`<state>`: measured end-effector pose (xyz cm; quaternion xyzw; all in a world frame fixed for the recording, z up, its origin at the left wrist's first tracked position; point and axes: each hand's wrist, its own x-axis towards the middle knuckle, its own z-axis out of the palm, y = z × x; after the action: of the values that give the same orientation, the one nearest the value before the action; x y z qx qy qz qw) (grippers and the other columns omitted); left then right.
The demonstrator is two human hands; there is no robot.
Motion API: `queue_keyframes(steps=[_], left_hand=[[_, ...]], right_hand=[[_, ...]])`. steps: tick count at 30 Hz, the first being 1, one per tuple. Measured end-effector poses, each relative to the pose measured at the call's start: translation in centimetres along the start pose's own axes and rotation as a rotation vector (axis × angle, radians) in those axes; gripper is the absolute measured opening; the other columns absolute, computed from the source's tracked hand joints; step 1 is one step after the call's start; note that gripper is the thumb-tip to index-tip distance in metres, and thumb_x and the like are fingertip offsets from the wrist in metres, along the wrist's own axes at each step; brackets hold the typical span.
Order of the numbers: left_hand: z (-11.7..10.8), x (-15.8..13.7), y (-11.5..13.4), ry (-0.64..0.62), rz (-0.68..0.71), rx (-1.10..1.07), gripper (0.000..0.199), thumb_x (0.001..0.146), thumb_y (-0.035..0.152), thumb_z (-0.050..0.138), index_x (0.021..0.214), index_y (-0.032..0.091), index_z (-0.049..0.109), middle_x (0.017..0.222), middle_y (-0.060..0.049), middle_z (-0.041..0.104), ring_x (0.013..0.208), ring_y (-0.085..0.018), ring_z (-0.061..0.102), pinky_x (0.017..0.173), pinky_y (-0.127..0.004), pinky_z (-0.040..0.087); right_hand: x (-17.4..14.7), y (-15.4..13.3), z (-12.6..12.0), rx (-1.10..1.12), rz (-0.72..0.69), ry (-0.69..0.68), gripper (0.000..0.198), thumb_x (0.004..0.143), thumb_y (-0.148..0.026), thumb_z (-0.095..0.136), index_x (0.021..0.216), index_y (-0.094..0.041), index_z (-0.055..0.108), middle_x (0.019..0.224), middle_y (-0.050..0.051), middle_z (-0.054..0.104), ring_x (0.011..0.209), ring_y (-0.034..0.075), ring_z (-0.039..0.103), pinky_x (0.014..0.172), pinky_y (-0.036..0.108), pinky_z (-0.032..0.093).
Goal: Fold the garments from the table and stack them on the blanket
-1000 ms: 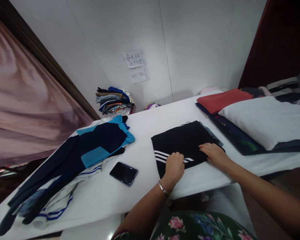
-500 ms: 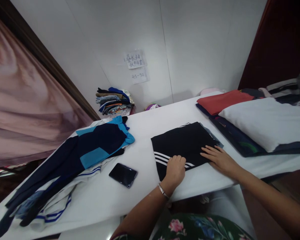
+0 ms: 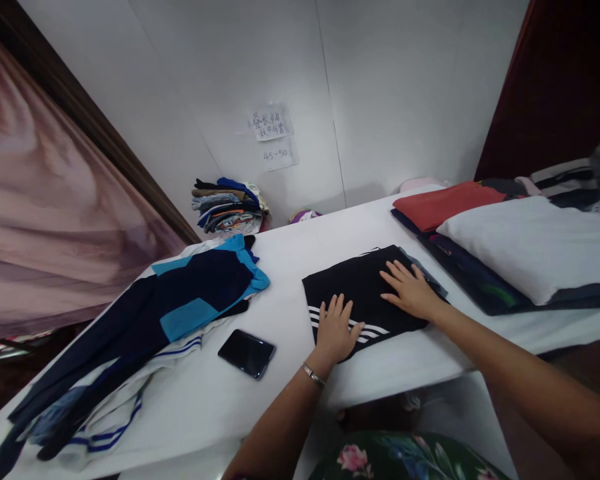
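A folded black garment [image 3: 363, 283] with white stripes lies flat on the white table [image 3: 300, 247] in front of me. My left hand [image 3: 337, 328] rests on its striped near-left part, fingers spread. Over its right side lies my right hand [image 3: 411, 288], also with fingers apart and palm down. Neither hand grips the cloth. A bit of grey-blue fabric [image 3: 433, 283] shows from under the garment's right edge.
To the left lie a navy and light-blue long-sleeved top [image 3: 200, 287] and other loose clothes. A phone [image 3: 247, 353] sits between them and the garment. Folded clothes, including a white one [image 3: 535, 240] and a red one [image 3: 450, 203], stand at right. A clothes pile [image 3: 230, 203] is beyond the table.
My left hand has opened from a closed shape on the stripes and lies flat, slightly left. My right hand has moved left and up onto the garment.
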<state>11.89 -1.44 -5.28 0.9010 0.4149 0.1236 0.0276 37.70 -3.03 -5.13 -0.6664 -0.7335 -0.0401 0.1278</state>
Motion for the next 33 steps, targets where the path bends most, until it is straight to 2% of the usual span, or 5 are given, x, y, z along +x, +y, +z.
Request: queue_keyframes(steps=[6, 14, 18, 24, 33], left_hand=[[0.8, -0.6, 0.1, -0.054, -0.007, -0.003, 0.059, 0.097, 0.051, 0.035, 0.145, 0.018, 0.042, 0.155, -0.011, 0.034, 0.146, -0.027, 0.023, 0.119, -0.053, 0.017], [-1.3, 1.0, 0.2, -0.152, -0.100, -0.104, 0.061, 0.093, 0.054, 0.042, 0.142, 0.018, 0.046, 0.155, -0.011, 0.033, 0.146, -0.029, 0.023, 0.118, -0.053, 0.017], [-2.2, 3.9, -0.9, -0.059, -0.173, -0.027, 0.067, 0.093, 0.060, 0.038, 0.145, 0.019, 0.043, 0.158, -0.010, 0.027, 0.148, -0.029, 0.016, 0.119, -0.054, 0.010], [0.2, 5.7, -3.5, -0.120, -0.346, 0.063, 0.076, 0.092, 0.067, 0.027, 0.148, 0.017, 0.037, 0.158, -0.013, 0.027, 0.147, -0.031, 0.018, 0.117, -0.055, 0.015], [1.4, 5.5, -3.9, -0.103, -0.333, 0.088, 0.080, 0.091, 0.070, 0.019, 0.148, 0.018, 0.038, 0.156, -0.013, 0.031, 0.145, -0.031, 0.023, 0.116, -0.055, 0.017]], right_hand=[[0.4, 2.6, 3.0, -0.088, 0.106, -0.064, 0.073, 0.092, -0.064, 0.026, 0.145, -0.017, 0.044, 0.155, 0.013, 0.031, 0.145, 0.030, 0.022, 0.114, 0.059, 0.017], [2.1, 1.0, 1.1, -0.129, 0.155, -0.091, 0.075, 0.092, -0.066, 0.022, 0.145, -0.018, 0.044, 0.155, 0.015, 0.031, 0.145, 0.032, 0.019, 0.113, 0.060, 0.015], [5.3, 1.1, 0.8, -0.134, 0.148, -0.061, 0.073, 0.093, -0.063, 0.020, 0.146, -0.017, 0.041, 0.157, 0.015, 0.028, 0.146, 0.032, 0.016, 0.113, 0.060, 0.014], [7.4, 4.3, 2.6, -0.029, 0.305, -0.241, 0.077, 0.090, -0.068, 0.023, 0.146, -0.018, 0.039, 0.157, 0.013, 0.027, 0.145, 0.031, 0.019, 0.111, 0.056, 0.025], [7.7, 4.6, 2.3, -0.010, 0.321, -0.299, 0.077, 0.089, -0.069, 0.024, 0.145, -0.019, 0.041, 0.158, 0.012, 0.026, 0.145, 0.030, 0.021, 0.112, 0.053, 0.026]])
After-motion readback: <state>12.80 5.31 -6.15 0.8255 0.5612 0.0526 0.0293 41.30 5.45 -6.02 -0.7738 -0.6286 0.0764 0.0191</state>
